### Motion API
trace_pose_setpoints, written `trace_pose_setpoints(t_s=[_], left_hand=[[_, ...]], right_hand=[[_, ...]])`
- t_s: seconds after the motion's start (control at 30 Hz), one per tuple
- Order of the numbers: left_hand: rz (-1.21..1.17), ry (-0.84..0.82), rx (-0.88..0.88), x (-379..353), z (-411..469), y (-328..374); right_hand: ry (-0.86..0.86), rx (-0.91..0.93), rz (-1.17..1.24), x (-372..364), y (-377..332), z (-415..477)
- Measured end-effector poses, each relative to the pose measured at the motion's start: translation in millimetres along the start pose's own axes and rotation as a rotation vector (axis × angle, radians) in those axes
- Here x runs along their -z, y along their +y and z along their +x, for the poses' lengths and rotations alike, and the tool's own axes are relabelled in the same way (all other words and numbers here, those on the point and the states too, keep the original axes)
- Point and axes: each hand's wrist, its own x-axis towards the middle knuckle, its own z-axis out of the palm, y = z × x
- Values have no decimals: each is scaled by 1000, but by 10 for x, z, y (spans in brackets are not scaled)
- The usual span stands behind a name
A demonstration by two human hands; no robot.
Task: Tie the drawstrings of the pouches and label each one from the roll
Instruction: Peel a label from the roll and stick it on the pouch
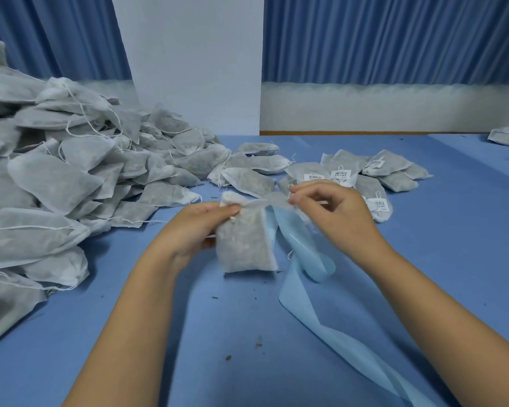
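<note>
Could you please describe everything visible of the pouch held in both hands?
The grey-white fabric pouch is thin, see-through non-woven cloth, stuffed with dark filling. It is held upright, mouth uppermost, bottom close to the blue table. The left hand pinches its upper left corner; the right hand pinches the mouth's stretched right end. No label shows on it. A pale blue strip lies behind its right edge.

A blue table [423, 259] fills the lower view. A few small green crumbs [258, 345] lie scattered on its near part. Behind it stands a white pillar [194, 69], with pleated blue curtains [394, 36] hanging on both sides. Under the right curtain runs a white wall band [394, 107], with a thin brown strip [365, 132] along its base at the table's far edge.
</note>
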Motion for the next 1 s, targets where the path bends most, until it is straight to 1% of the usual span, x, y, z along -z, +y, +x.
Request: trace_pose_setpoints(t_s=[0.03,0.1,0.23,0.3,0.33,0.4,0.6,0.67,0.73,0.9,1.0], left_hand=[[-12,7,41,73,4,0],[0,0,128,170,5,-14],[7,-59,235,172,24,-86],[13,-89,268,136,49,-125],[10,-114,281,113,66,-143],[-66,-151,305,64,105,-175],[-530,-199,440,0,174,-237],[-625,-212,462,-7,189,-259],[-637,-228,450,-22,207,-281],[-559,-343,399,-24,246,-343],[-540,-339,366,-27,264,-364]], right_hand=[[37,-61,-7,8,18,53],[35,-201,-101,-14,96,143],[-120,-442,-371,-119,264,247],[-204,-524,-412,-174,291,258],[-229,-536,-408,-197,306,254],[-261,-522,-345,-241,321,229],[-377,-438,-60,-260,324,73],[-428,-418,35,-239,318,10],[-451,-410,71,-220,305,-35],[-526,-308,-90,-138,291,-57],[-525,-224,-108,-144,260,-76]])
